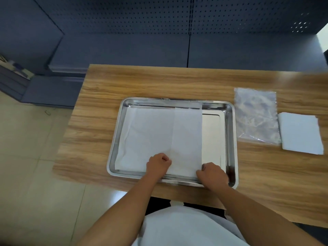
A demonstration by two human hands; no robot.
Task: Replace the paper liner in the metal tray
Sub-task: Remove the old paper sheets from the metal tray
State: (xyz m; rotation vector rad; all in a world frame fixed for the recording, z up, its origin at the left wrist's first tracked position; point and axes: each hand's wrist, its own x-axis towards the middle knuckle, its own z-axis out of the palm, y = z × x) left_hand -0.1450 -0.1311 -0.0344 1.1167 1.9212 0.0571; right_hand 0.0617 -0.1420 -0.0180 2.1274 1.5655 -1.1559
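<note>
A shiny rectangular metal tray [229,132] lies on the wooden table. A white paper liner [159,132] covers its left and middle floor, with an overlapping sheet edge running down the centre; the right strip of the tray floor is bare. My left hand [158,164] is closed, pinching the paper at its near edge by the centre seam. At the liner's near right corner, my right hand [212,174] is closed and grips the paper.
To the right of the tray lies a clear plastic bag [256,118], and beyond it a stack of white paper sheets [301,134] near the table's right side. A dark blue pegboard shelf unit stands behind the table. Tiled floor lies to the left.
</note>
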